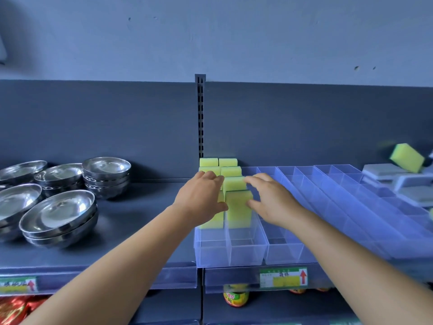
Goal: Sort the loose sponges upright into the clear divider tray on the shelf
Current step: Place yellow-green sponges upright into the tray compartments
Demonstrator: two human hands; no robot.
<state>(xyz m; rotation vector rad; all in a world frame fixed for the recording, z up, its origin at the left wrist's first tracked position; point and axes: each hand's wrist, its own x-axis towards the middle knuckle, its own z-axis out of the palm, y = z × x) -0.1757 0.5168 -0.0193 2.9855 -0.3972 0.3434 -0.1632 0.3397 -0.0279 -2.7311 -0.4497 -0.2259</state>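
Sponges: yellow sponges with dark scouring backs stand upright in two rows in the leftmost lanes of the clear divider tray (248, 252), from the back panel forward; the front sponge (239, 207) is the nearest in the right-hand row.
Left hand: the left hand (199, 202) reaches in from the left, its thumb against the left face of the front sponge and its fingers (210, 177) lying loosely curved over the tops of the left-row sponges; no closed grip shows.
Right hand: the right hand (274, 202) comes in from the right, thumb touching the right face of the front sponge, fingers spread wide and relaxed above the next sponge back (233, 182).
Tray: several long clear lanes with cross dividers, running back across the dark shelf (140, 219); the front cells of the two left lanes and the lanes to the right show no sponges.
Loose sponge: one yellow sponge (407, 157) sits tilted at the far right, on a stack of grey items (384, 172) beyond the tray, well apart from both hands.
Left of tray: stacks of stainless steel bowls (58, 216) stand on the shelf, clear of the left forearm.
Shelf edge: a price label (283, 276) with a red arrow hangs below the tray; jars (235, 299) show on the shelf beneath.
In the way: both forearms cross the shelf front, and the left hand hides part of the left row.
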